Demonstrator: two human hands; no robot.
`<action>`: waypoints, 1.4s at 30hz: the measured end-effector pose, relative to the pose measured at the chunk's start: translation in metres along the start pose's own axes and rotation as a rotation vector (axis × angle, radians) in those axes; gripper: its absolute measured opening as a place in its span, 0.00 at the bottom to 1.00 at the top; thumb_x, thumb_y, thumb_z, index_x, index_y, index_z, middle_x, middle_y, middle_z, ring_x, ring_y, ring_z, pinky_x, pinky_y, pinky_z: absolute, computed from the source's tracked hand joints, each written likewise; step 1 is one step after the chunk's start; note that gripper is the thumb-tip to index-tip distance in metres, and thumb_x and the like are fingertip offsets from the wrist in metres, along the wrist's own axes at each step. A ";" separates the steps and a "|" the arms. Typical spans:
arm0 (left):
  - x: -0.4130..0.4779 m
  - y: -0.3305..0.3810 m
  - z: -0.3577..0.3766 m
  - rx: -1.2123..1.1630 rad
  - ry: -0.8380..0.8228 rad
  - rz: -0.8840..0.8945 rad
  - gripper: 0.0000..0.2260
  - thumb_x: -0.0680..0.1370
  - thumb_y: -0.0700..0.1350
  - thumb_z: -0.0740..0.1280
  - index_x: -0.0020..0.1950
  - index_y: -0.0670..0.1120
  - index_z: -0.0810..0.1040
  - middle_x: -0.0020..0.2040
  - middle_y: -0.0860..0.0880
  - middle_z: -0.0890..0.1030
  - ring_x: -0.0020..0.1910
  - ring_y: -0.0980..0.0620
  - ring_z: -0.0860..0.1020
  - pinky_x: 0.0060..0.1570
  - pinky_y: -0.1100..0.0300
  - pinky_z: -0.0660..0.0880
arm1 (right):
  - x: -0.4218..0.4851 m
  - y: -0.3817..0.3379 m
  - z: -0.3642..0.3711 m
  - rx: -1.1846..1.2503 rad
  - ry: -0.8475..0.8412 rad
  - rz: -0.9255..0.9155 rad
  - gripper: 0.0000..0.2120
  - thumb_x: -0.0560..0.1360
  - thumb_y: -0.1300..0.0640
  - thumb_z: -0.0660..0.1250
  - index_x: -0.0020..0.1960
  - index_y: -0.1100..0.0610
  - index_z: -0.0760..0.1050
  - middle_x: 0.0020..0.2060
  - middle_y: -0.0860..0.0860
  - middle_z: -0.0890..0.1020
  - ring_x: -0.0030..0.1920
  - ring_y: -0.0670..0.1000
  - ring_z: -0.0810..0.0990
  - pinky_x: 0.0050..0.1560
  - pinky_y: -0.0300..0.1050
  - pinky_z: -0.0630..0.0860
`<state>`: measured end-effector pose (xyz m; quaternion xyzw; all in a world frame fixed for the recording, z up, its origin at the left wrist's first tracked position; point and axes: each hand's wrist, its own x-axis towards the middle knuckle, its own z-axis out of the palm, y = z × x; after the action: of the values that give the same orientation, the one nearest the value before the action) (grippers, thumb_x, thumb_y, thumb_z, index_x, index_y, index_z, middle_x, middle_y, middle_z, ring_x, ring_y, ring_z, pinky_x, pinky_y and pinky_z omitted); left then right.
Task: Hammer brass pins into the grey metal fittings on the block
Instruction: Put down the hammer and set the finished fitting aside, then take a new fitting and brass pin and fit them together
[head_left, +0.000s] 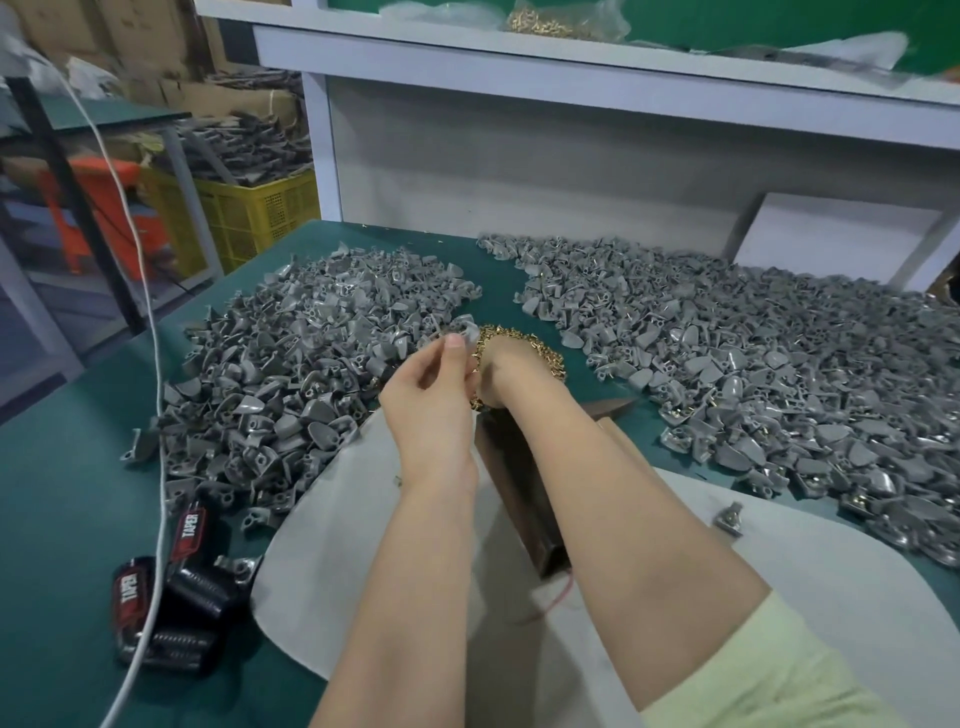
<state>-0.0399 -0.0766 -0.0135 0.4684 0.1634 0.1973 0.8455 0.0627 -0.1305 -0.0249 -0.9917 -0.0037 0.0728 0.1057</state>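
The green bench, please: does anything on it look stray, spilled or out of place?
One grey fitting lies alone on the pale mat, apart from the right pile; a white cable trails along the left pile.

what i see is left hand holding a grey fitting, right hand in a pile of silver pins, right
Not quite: the pins are brass-coloured, not silver, as the head view shows. The left hand does hold a grey fitting.
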 end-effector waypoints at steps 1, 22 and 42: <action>-0.001 0.000 0.000 0.015 -0.018 0.006 0.04 0.78 0.38 0.66 0.46 0.46 0.79 0.41 0.50 0.82 0.38 0.60 0.80 0.40 0.69 0.77 | -0.001 0.001 -0.001 -0.002 -0.001 -0.013 0.13 0.75 0.61 0.62 0.33 0.59 0.66 0.34 0.54 0.71 0.33 0.53 0.70 0.41 0.45 0.68; -0.025 -0.009 0.010 1.396 -0.481 0.354 0.03 0.76 0.49 0.67 0.43 0.56 0.77 0.52 0.53 0.79 0.58 0.47 0.73 0.53 0.52 0.65 | -0.127 0.100 -0.041 0.683 0.210 -0.113 0.11 0.77 0.67 0.62 0.53 0.59 0.81 0.36 0.48 0.81 0.36 0.44 0.79 0.40 0.30 0.77; -0.023 -0.009 0.009 1.415 -0.499 0.382 0.06 0.77 0.46 0.66 0.50 0.51 0.82 0.52 0.49 0.81 0.57 0.44 0.74 0.53 0.53 0.66 | -0.127 0.063 -0.030 -0.158 0.349 -0.178 0.09 0.75 0.66 0.62 0.53 0.59 0.77 0.50 0.56 0.76 0.50 0.56 0.78 0.39 0.43 0.67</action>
<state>-0.0545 -0.0990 -0.0145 0.9478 -0.0286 0.0772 0.3082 -0.0587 -0.2011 0.0096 -0.9902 -0.0787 -0.1102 0.0328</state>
